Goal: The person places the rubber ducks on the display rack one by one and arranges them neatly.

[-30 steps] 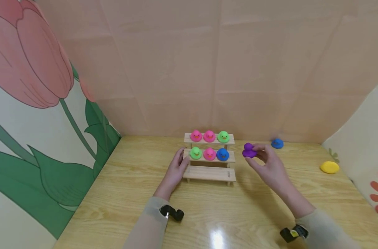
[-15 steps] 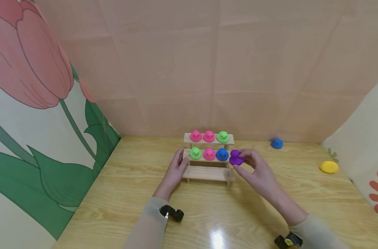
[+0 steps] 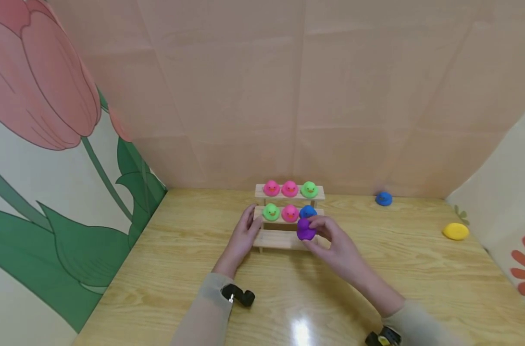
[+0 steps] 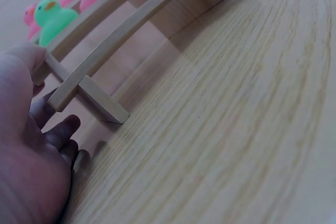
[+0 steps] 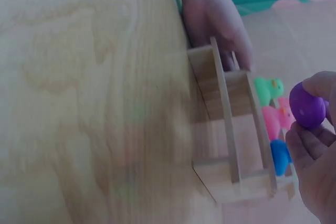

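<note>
A three-step wooden display rack [image 3: 276, 239] stands on the table. My left hand [image 3: 244, 235] grips its left end, the thumb at the middle step in the left wrist view and the fingers round the side. With thumb and fingertips, my right hand [image 3: 338, 247] pinches a purple rubber duck [image 3: 306, 229] over the right part of the bottom step, in front of the blue duck [image 3: 307, 211], which it partly covers. A green duck [image 3: 271, 212] and a pink duck [image 3: 290, 213] share that middle step. Two pink ducks [image 3: 271, 188] and a green duck [image 3: 309, 189] line the top step.
Against the back wall, to the right, sits another blue duck [image 3: 383, 199]. A yellow duck-sized toy [image 3: 456, 231] lies near the right wall panel. A beige backdrop [image 3: 245, 96] closes off the rear, and a tulip-printed panel [image 3: 42, 86] the left.
The purple duck has travelled left and slightly down in my right hand, from beside the rack to over its bottom step. My left hand has stayed at the rack's end.
</note>
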`<state>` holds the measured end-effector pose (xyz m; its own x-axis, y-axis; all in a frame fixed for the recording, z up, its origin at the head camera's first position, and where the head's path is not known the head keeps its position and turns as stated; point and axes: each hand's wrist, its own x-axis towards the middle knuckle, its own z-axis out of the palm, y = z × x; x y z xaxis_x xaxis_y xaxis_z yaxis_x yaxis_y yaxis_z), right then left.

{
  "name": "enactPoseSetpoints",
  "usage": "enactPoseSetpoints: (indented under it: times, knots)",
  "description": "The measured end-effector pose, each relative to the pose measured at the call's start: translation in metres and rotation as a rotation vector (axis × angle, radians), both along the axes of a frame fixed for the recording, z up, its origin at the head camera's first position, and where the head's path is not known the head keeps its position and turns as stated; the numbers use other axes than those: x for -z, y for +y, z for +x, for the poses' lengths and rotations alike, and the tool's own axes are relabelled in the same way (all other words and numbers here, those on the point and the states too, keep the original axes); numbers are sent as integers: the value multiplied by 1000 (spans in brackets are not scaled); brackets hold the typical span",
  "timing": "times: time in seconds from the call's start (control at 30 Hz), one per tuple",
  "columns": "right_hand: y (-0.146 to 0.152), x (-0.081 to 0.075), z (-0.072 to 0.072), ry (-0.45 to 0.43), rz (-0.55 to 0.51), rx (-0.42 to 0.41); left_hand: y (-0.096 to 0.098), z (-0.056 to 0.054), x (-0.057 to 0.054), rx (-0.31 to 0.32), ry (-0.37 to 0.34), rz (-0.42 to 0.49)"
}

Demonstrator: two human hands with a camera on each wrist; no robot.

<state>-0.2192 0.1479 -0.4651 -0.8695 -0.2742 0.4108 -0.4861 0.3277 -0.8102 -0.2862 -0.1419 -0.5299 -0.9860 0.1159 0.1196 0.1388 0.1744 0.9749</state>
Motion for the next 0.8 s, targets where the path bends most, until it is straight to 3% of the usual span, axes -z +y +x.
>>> enactPoseSetpoints:
  times: [0.53,0.8]
  knots:
    - [-39,13,-7,-45,-7,-120,0,0,0,1,1,-4]
    - [-54,20,-13,-72,35,-121,-1,-1,0,2,9,6]
